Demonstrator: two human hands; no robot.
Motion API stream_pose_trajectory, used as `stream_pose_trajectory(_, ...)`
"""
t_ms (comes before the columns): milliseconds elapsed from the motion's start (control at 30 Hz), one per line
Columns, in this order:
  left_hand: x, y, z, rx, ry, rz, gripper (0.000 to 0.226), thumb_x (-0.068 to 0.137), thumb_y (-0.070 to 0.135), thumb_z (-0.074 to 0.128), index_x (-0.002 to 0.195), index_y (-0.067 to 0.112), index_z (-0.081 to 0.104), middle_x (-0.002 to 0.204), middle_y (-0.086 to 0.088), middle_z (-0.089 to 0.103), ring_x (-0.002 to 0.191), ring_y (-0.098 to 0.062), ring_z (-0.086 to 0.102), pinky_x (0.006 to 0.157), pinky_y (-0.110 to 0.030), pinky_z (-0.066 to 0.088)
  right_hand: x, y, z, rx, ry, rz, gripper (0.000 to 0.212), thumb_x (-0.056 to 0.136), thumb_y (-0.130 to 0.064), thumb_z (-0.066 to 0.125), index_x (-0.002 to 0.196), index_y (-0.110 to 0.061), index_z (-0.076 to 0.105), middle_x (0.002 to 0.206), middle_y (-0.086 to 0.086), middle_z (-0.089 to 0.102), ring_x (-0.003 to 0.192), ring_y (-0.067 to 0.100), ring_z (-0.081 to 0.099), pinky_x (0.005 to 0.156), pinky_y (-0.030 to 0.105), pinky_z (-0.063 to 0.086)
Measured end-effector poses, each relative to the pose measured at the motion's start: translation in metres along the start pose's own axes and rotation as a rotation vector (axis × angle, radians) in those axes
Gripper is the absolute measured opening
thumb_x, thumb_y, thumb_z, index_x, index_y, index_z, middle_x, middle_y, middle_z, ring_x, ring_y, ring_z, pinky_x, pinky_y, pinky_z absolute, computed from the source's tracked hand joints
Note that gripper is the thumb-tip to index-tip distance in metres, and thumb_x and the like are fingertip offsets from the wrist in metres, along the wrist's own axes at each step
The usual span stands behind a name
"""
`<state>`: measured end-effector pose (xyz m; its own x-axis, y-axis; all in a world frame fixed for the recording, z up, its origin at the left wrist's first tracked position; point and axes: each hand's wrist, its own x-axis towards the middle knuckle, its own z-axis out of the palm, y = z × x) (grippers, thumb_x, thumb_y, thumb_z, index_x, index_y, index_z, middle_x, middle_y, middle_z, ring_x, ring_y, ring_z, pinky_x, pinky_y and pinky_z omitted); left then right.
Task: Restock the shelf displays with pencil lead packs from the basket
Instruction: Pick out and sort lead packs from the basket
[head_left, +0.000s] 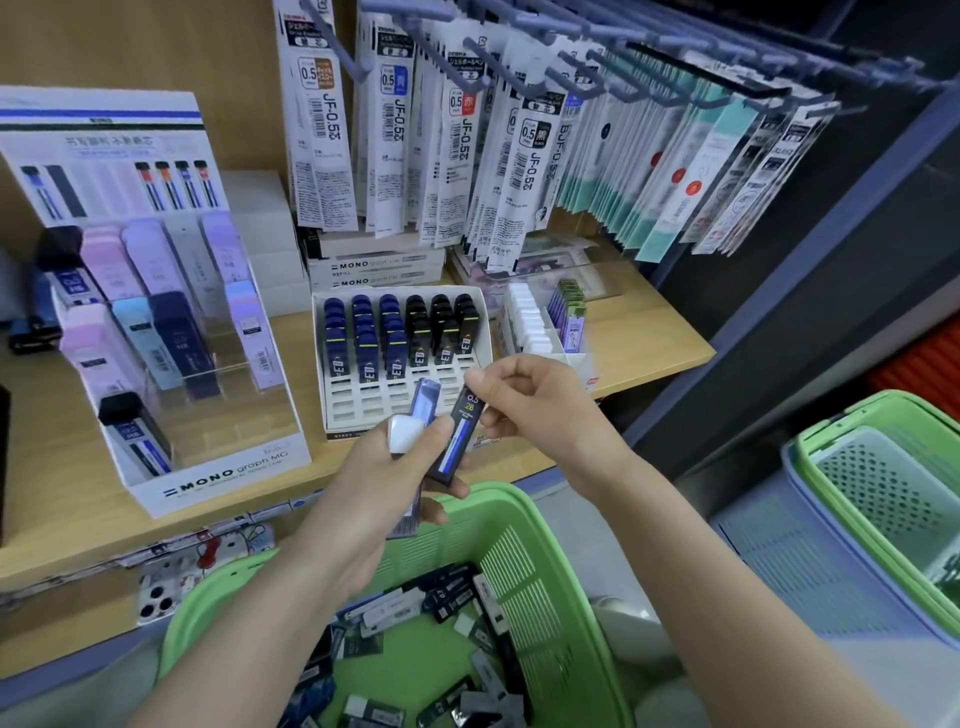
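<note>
Head view: right hand (540, 400) pinches 0.5 2B pack (457, 441), left hand (384, 483) grips white-capped pack (410, 430)

1. Near rim of green basket (524, 506) cut by bottom edge.
2. Labels on loose packs (452, 603) inside too blurred to read.
3. Most of white-capped pack (408, 435) hidden by left hand (379, 488).
4. Top of dark pack (457, 441) covered by right hand (540, 400).
5. Print on hanging refills (737, 171), far right, illegible.
6. Right edge cuts off stacked baskets (878, 499).
</note>
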<state>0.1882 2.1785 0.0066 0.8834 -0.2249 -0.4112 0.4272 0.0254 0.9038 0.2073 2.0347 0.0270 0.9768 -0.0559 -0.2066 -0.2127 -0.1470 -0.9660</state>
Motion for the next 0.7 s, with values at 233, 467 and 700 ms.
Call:
stream_pose_trajectory(233, -0.006, 0.003, -0.025, 0.098, 0.193, 0.087, 0.02, 0.094, 0.033, 0.053, 0.1, 0.014, 0.057, 0.067, -0.012, 0.068, 0.032, -0.007, 0.045, 0.036, -0.016, 0.033, 0.001, -0.009, 0.015, -0.012, -0.116, -0.046, 0.009, 0.085, -0.005, 0.065, 0.091, -0.011, 0.061, 0.075, 0.003, 0.061, 0.056, 0.006, 0.063, 0.061, 0.016, 0.055)
stream_pose_trajectory(467, -0.017, 0.005, -0.07, 0.117, 0.34, 0.096, 0.028, 0.096, 0.032, 0.048, 0.096, 0.005, 0.055, 0.056, -0.002, 0.029, 0.036, -0.008, 0.024, 0.035, -0.016, 0.021, 0.017, -0.011, 0.037, 0.06, 0.137, -0.254, 0.011, 0.09, -0.006, 0.059, 0.088, -0.016, 0.055, 0.08, 0.001, 0.061, 0.069, 0.016, 0.064, 0.071, 0.026, 0.057)
stream_pose_trajectory(700, -0.029, 0.015, -0.108, -0.058, 0.511, 0.148, 0.01, 0.096, 0.014, 0.048, 0.087, 0.012, 0.041, 0.058, -0.003, 0.04, 0.032, -0.005, 0.031, 0.03, -0.015, 0.026, 0.029, -0.029, 0.097, -0.16, 0.066, -0.444, 0.02, 0.086, -0.01, 0.064, 0.085, -0.028, 0.056, 0.081, -0.004, 0.064, 0.077, 0.019, 0.066, 0.078, 0.039, 0.056)
